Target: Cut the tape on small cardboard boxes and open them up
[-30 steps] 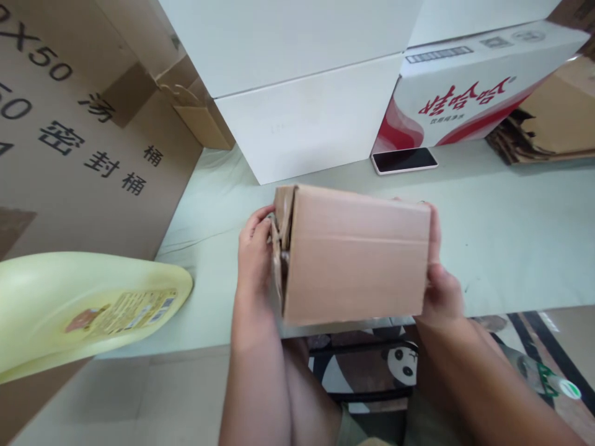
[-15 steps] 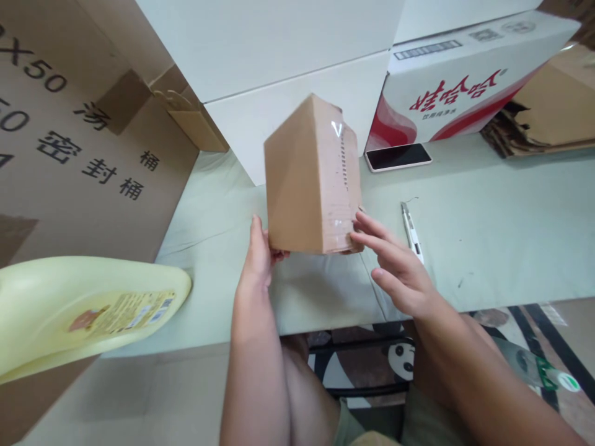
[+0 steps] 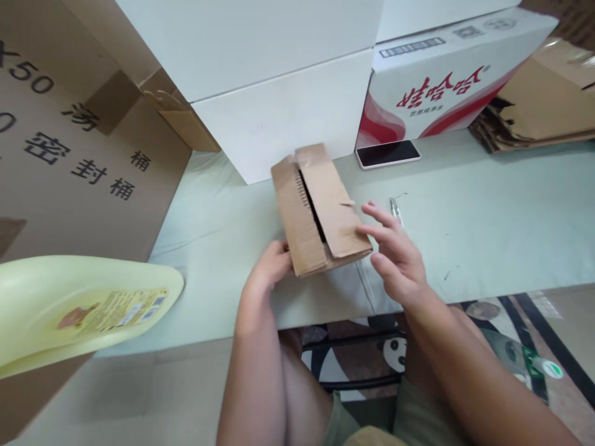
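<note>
A small brown cardboard box (image 3: pixel 337 210) is tilted above the pale green tabletop, its flap side facing up toward me. A dark gap runs between its two flaps, and a torn perforated edge shows along one of them. My left hand (image 3: pixel 273 263) grips the box at its lower left corner, with the fingertips partly hidden behind it. Beside the right edge is my right hand (image 3: pixel 395 254), fingers spread, one fingertip at or very near the flap. Just behind that hand lies a utility knife (image 3: pixel 396 210), partly covered by it.
A phone (image 3: pixel 388 154) lies by a white and red carton (image 3: pixel 427 93). White boxes (image 3: pixel 283 114) stand behind. Flattened cardboard (image 3: pixel 548 105) is at the far right. On the left are a large printed carton (image 3: pixel 106 204) and a yellow bottle (image 3: pixel 93 303).
The box has turned and tipped down, so its slit flap side now faces up. My left hand has shifted lower along it. The view has moved slightly.
</note>
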### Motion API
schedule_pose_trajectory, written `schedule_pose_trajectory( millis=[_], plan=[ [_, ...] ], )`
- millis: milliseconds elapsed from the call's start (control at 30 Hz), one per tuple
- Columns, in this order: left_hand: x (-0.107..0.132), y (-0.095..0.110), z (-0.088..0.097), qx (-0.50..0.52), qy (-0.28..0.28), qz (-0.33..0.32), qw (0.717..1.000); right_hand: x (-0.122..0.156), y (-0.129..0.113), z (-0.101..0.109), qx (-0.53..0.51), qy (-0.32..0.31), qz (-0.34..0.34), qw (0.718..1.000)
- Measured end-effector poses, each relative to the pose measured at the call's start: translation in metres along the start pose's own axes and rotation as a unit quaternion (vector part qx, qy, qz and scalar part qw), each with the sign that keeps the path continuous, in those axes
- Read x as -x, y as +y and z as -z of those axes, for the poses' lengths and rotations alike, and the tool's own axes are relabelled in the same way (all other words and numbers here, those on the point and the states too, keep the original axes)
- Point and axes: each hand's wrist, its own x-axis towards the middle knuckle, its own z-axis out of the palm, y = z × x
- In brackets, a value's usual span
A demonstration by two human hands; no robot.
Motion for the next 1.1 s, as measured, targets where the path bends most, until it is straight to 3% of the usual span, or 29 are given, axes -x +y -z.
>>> schedule_pose_trajectory(
  millis=[133,200,333,533,667,900,1100],
  plan=[
    [-0.009,0.001,0.008,0.039,0.143,-0.081,0.986,0.002,0.009,-0.004,-0.025,-0.039,-0.041,0.998],
    [-0.014,0.003,0.01,0.081,0.185,-0.145,0.969,0.002,0.012,-0.006,-0.049,-0.033,-0.055,0.997],
    [-0.021,0.002,0.011,0.105,0.179,-0.244,0.947,-0.002,0.014,-0.007,-0.098,-0.013,-0.062,0.993],
    [-0.025,0.001,0.015,0.099,0.16,-0.331,0.925,-0.005,0.006,-0.004,-0.094,-0.004,-0.085,0.992],
    [-0.023,0.002,0.019,0.103,0.155,-0.337,0.923,-0.001,0.007,-0.003,-0.109,-0.008,-0.09,0.99],
    [-0.022,0.003,0.018,0.132,0.199,-0.253,0.937,0.006,0.01,-0.012,-0.13,0.026,-0.101,0.986],
    [-0.018,0.008,0.014,0.105,0.182,-0.282,0.936,0.008,0.011,-0.017,-0.081,0.045,-0.067,0.993]
  ],
)
